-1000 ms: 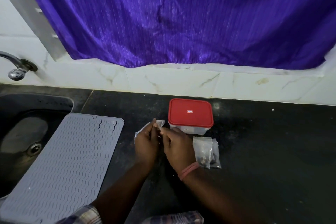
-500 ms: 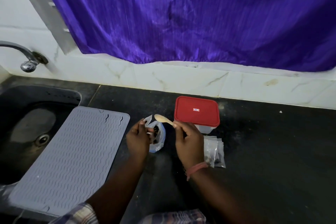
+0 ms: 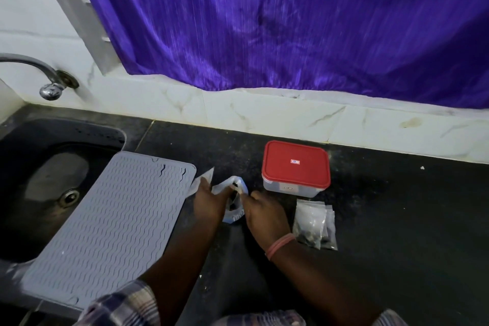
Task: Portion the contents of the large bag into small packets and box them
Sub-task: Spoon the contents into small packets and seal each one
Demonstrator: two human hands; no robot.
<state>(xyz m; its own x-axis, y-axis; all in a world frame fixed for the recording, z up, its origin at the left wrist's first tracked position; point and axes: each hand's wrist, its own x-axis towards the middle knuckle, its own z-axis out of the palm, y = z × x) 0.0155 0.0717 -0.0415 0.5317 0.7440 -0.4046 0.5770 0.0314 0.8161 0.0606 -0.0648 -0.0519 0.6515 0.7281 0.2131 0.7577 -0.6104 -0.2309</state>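
Head view: both hands, left [image 3: 209, 201] and right [image 3: 264, 216], pinch the crinkled plastic large bag [image 3: 232, 194] beside a red-lidded box [image 3: 295, 165].

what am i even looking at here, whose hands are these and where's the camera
There is no machine here. A person wears one camera on the head, looking forward and down at their own two bare hands, so the view is theirs.

They stand at a dark counter beside a sink, partly covered by a grey mat. A purple curtain hangs behind.

The left hand holds a small clear packet and the rim of the large bag. The right hand dips a spoon into that bag; only a little of the spoon shows.

To the right stand a box with a red lid, closed, and filled packets lying in front of it.
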